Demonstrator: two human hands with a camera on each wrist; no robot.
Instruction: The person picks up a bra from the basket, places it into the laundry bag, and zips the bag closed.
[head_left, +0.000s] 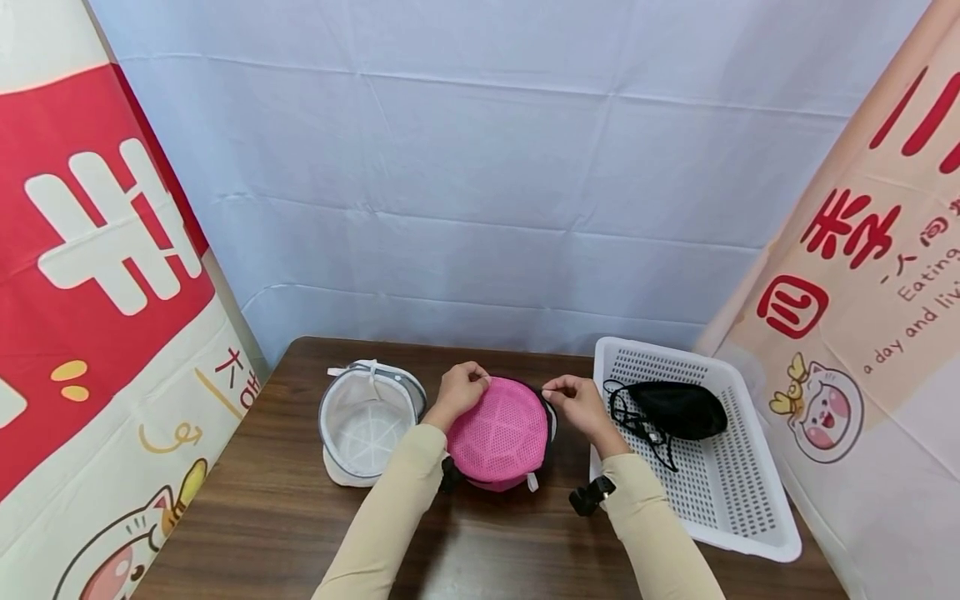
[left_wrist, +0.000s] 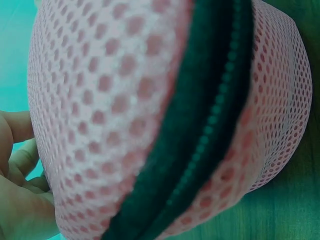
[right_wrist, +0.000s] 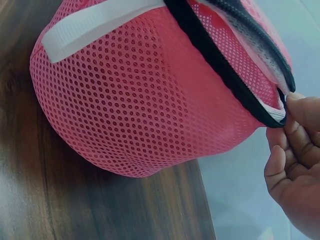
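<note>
A pink mesh laundry bag (head_left: 498,433) with a black zipper stands on the table between the two hands. In the left wrist view its mesh lid (left_wrist: 100,100) fills much of the picture. My left hand (head_left: 459,392) holds the bag's far left edge, its fingertips partly hidden behind the mesh. At the right side, my right hand (head_left: 581,406) pinches the zipper edge between thumb and fingers. The zipper (right_wrist: 220,65) gapes there in the right wrist view, showing a pale lining inside. A white fabric loop (right_wrist: 100,25) sticks out from the bag's side.
Left of the pink bag stands a white mesh laundry bag (head_left: 367,437) with grey trim, its top open. On the right, a white plastic basket (head_left: 738,492) holds a black bra-like item (head_left: 678,408) with thin straps. A pale cloth (head_left: 480,200) hangs behind the table (head_left: 247,500).
</note>
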